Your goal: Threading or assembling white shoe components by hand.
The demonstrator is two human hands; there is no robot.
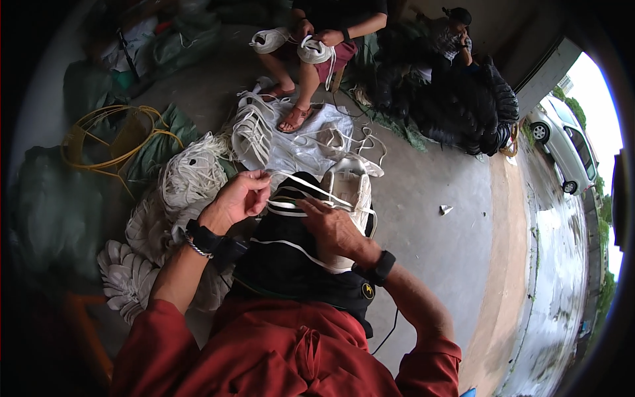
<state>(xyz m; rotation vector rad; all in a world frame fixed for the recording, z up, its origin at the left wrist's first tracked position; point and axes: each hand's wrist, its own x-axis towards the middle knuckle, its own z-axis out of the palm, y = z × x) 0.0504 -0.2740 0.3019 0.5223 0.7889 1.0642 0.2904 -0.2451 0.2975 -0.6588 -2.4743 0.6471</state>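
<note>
A white sneaker (360, 198) rests on the black cloth (264, 255) over my lap, its toe end partly behind my right hand. White shoelaces (301, 177) run from the shoe in long loops toward the left. My left hand (248, 193) is closed, thumb against fingers, pinching a stretch of lace left of the shoe. Across the shoe lies my right hand (334, 228), its fingertips closed around the lace strands near the eyelets. Another strand sags over the cloth below both hands.
Bundled white laces (195, 169) and stacked white shoes (126, 278) lie at left. Ahead, a co-worker's hands (321, 38) hold a white shoe, above a white sack (317, 142). A yellow wire stand (109, 139) is far left; black shoes (456, 99) pile up far right near another person.
</note>
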